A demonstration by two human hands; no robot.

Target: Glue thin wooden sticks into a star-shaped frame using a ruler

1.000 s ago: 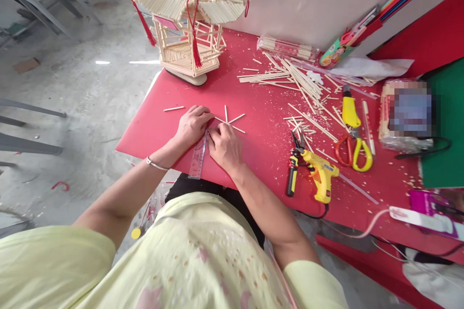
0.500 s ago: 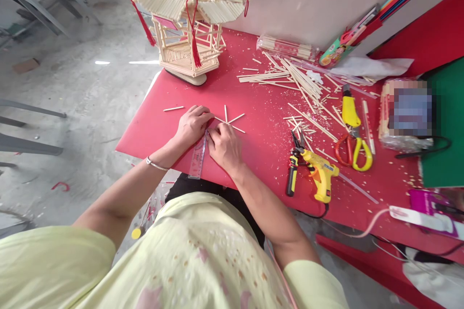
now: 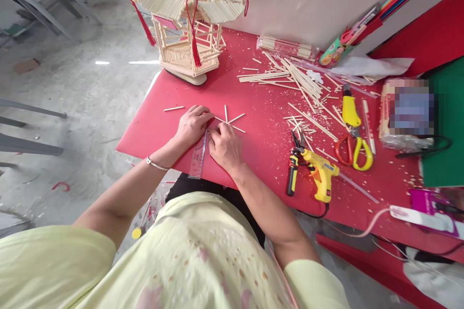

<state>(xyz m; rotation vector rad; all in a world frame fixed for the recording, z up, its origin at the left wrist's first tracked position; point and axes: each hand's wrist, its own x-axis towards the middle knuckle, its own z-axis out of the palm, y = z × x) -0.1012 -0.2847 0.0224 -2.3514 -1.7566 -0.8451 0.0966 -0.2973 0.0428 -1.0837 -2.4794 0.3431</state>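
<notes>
Several thin wooden sticks form a star (image 3: 235, 118) on the red table, partly covered by my hands. My left hand (image 3: 193, 124) is closed at its left side, fingertips on the outer end of one wooden stick (image 3: 219, 119). Just below the star's middle, my right hand (image 3: 226, 147) has its fingers curled together; what they pinch is hidden. A clear plastic ruler (image 3: 197, 158) lies between my wrists, its upper end running up to my fingers. One loose short stick (image 3: 174, 108) rests left of my left hand.
A stick-built pagoda model (image 3: 190, 53) with red tassels stands behind. To the right are a heap of wooden sticks (image 3: 302, 82), pliers (image 3: 292, 169), a yellow glue gun (image 3: 321, 171), and scissors (image 3: 353, 147). The table's edge (image 3: 134, 155) runs close before me.
Both hands stay almost in place over the star of sticks. The ruler's lower end has shifted very slightly.
</notes>
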